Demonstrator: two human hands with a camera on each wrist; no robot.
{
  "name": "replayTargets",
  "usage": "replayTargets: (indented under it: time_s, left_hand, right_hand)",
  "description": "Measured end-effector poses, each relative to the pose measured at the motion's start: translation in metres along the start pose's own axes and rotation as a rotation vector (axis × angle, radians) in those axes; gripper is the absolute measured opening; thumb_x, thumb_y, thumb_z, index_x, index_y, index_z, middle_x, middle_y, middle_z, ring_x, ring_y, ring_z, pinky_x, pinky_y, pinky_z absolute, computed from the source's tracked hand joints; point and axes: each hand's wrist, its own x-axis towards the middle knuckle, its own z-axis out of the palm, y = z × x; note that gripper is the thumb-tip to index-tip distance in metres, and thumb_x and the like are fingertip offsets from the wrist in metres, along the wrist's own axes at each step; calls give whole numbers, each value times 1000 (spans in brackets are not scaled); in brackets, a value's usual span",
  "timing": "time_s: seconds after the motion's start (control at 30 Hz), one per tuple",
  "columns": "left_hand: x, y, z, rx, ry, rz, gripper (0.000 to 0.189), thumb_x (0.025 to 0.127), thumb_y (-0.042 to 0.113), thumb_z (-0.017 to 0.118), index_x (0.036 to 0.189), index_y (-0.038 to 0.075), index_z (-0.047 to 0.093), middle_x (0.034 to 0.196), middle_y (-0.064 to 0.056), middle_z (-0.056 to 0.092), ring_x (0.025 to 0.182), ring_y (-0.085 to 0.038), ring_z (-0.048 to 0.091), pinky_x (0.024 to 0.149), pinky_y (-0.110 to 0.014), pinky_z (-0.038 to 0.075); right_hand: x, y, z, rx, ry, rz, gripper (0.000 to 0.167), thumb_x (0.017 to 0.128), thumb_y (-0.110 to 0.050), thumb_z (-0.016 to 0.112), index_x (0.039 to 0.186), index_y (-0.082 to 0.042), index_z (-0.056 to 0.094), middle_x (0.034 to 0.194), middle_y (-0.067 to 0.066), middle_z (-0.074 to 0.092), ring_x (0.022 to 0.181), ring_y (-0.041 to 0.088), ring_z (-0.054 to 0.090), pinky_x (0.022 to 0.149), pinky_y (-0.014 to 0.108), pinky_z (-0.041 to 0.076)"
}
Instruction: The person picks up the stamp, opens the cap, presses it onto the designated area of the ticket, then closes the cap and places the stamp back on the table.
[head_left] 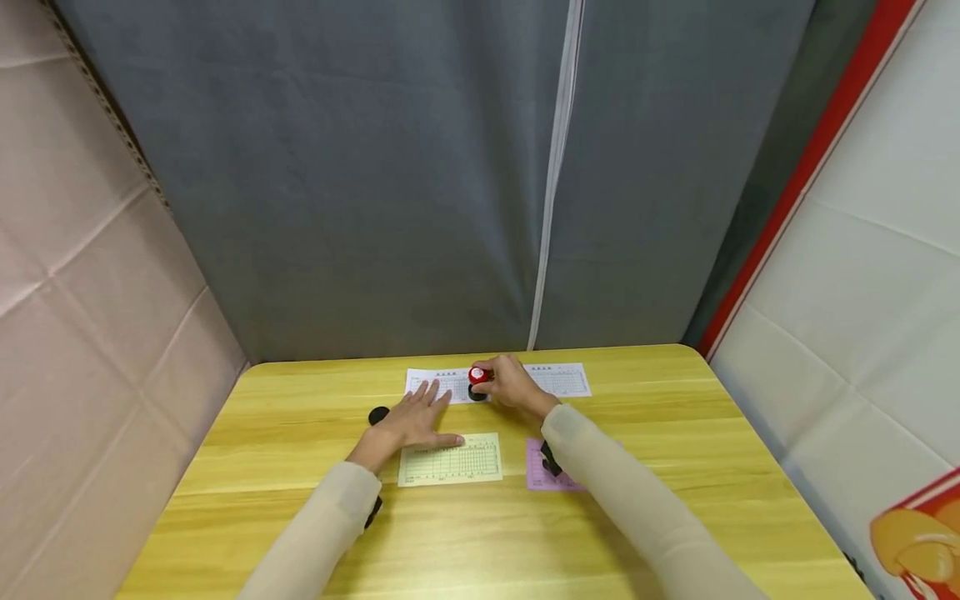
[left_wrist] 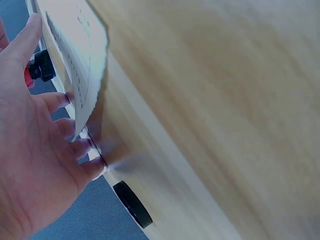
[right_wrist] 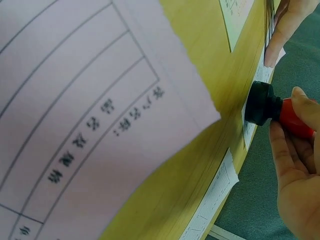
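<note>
My right hand [head_left: 516,386] grips the red handle of a round stamp [head_left: 477,376], whose black base sits on a white printed form [head_left: 456,383] at the table's far side. In the right wrist view, thumb and fingers wrap around the red knob of the stamp [right_wrist: 295,119], with its wide black base against the paper. With fingers spread, my left hand [head_left: 411,419] rests on the same form's left part, its thumb over a pale green form [head_left: 461,465]. A black round lid [head_left: 378,414] lies just left of this hand.
A second white form [head_left: 564,381] lies to the right of the stamp. Nearer on the table [head_left: 465,533] is a pink form [head_left: 537,473], partly covered by the right forearm. A grey curtain [head_left: 390,208] hangs behind the table's far edge.
</note>
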Motion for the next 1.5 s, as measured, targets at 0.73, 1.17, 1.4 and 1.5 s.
replayTargets:
  time_s: [0.73,1.17,1.4,1.5]
  left_hand:
    - [1,1,-3,-17,-3,-10,104,96,78,54,169,10,26,176,-22,9,163,-42,8,131,-59,16]
    - [-1,1,-2,-41,15,-21,102,97,78,52,169,10,27,176,-21,10,164,-40,8,132,-57,14]
    - [-2,3,-5,-39,38,-24,102,96,79,53,168,11,29,177,-18,11,164,-37,10,133,-56,14]
    - [-2,5,-7,-36,40,-19,102,97,78,52,169,11,27,177,-17,10,164,-35,10,133,-55,15]
  right_hand:
    - [2,1,1,9,31,1,43,90,-11,87,128,3,74,112,16,80,94,18,76,82,29,64]
    - [1,4,2,175,79,101,46,90,-9,86,131,7,71,116,20,78,97,25,76,87,36,65]
    - [-7,11,-2,350,173,257,44,90,-13,86,129,2,74,113,16,79,95,20,72,87,34,64]
    - [-9,14,-5,460,202,329,42,91,-15,85,129,1,74,111,15,79,94,18,71,84,30,63]
